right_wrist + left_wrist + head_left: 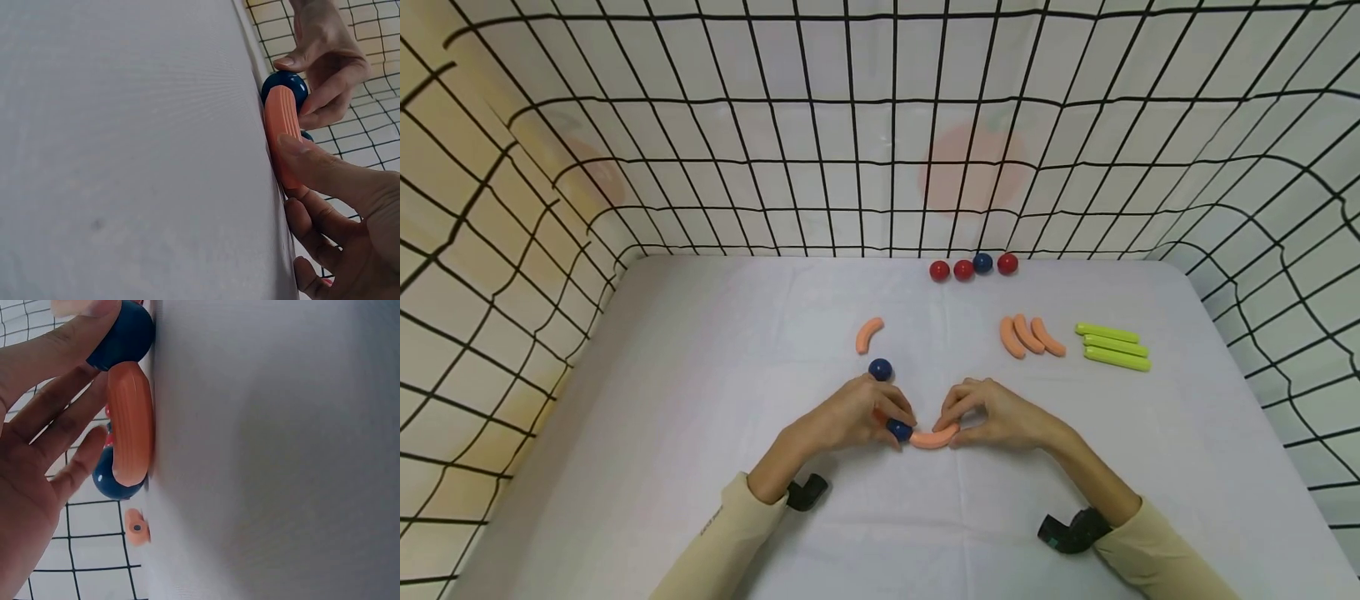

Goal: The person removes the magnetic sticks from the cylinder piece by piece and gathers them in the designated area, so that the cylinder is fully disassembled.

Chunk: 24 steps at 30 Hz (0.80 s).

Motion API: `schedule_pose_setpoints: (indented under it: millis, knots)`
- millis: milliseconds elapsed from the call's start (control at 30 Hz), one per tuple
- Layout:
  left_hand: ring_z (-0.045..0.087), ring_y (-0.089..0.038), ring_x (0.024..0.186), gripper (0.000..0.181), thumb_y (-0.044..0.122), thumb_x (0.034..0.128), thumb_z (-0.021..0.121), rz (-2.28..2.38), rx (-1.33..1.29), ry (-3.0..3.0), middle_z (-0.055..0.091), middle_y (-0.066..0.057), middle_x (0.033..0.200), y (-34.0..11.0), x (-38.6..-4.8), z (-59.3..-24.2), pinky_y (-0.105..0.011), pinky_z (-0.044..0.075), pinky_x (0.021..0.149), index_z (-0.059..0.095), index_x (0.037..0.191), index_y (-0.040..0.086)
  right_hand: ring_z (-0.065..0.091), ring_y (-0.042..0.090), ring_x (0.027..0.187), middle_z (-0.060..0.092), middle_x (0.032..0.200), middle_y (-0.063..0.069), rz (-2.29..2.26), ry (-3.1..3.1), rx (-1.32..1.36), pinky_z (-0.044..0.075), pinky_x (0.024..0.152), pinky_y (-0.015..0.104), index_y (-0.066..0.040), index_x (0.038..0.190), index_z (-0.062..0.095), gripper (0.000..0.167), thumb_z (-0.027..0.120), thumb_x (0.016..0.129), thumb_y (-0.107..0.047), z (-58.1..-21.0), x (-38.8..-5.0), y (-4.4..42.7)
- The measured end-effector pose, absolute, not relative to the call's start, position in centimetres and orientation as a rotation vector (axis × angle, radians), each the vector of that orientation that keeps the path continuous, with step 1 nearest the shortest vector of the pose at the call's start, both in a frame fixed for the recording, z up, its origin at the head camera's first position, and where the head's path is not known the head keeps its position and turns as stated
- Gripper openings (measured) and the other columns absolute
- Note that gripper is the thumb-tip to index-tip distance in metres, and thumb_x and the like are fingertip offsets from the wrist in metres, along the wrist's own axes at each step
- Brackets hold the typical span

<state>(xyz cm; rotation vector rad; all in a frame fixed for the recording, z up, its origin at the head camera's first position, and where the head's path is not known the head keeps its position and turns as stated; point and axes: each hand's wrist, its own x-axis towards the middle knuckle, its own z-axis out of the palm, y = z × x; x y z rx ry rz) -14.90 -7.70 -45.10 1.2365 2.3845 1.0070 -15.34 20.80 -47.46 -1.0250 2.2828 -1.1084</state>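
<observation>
My left hand (850, 410) pinches a blue ball (900, 430) between thumb and fingers, low over the white table. Under those fingers an orange curved stick (131, 425) runs from that ball to a second blue ball (880, 369). With thumb and fingers my right hand (1000, 415) holds another orange curved stick (931, 439) by its right end. The left end of this stick meets the pinched ball, as the right wrist view also shows with the ball (289, 87) against the stick (281, 115). Whether the parts are joined I cannot tell.
A loose orange curved stick (868, 335) lies beyond the left hand. Farther right are three orange curved sticks (1028, 334) and three green straight sticks (1112, 347). Red balls (963, 270) and a blue ball (982, 263) line the back edge, before black netting (893, 162).
</observation>
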Motion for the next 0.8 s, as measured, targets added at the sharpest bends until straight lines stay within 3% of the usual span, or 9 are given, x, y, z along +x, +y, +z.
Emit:
schedule_pose_setpoints:
  millis: [233, 433, 667, 800]
  knots:
    - [0.073, -0.017, 0.098, 0.027, 0.007, 0.0811, 0.087, 1.008, 1.193, 2.368, 0.077, -0.006, 0.112, -7.9, -14.8, -44.9, -0.02, 0.06, 0.081, 0.082, 0.107, 0.004, 0.063, 0.011, 0.105, 0.072, 0.107, -0.006, -1.152, 2.244, -1.04, 0.051, 0.097, 0.026, -0.021, 0.11, 0.082, 0.02, 0.082, 0.09, -0.02, -47.6, -15.7, 21.7]
    - [0.072, -0.015, 0.092, 0.027, 0.008, 0.0811, 0.087, 1.01, 1.206, 2.374, 0.077, -0.006, 0.111, -8.0, -14.9, -45.0, -0.016, 0.059, 0.076, 0.082, 0.107, 0.004, 0.065, 0.01, 0.101, 0.073, 0.105, -0.004, -1.246, 2.265, -0.979, 0.054, 0.091, 0.024, -0.018, 0.111, 0.081, 0.022, 0.083, 0.089, -0.018, -47.8, -16.0, 22.5]
    - [0.073, -0.016, 0.095, 0.027, 0.008, 0.082, 0.087, 1.028, 1.172, 2.351, 0.077, -0.007, 0.113, -8.0, -14.9, -45.0, -0.017, 0.06, 0.079, 0.082, 0.108, 0.004, 0.064, 0.012, 0.097, 0.074, 0.103, -0.003, -1.308, 2.512, -0.693, 0.053, 0.083, 0.024, -0.019, 0.108, 0.082, 0.02, 0.084, 0.088, -0.017, -47.4, -16.2, 23.3]
    - [0.073, -0.014, 0.095, 0.026, 0.008, 0.0818, 0.087, 1.026, 1.153, 2.354, 0.077, -0.007, 0.113, -8.0, -14.9, -44.9, -0.016, 0.059, 0.079, 0.082, 0.108, 0.004, 0.065, 0.017, 0.096, 0.077, 0.108, 0.004, -1.313, 2.767, -0.465, 0.053, 0.081, 0.022, -0.013, 0.11, 0.082, 0.022, 0.083, 0.089, -0.015, -47.0, -16.6, 23.4]
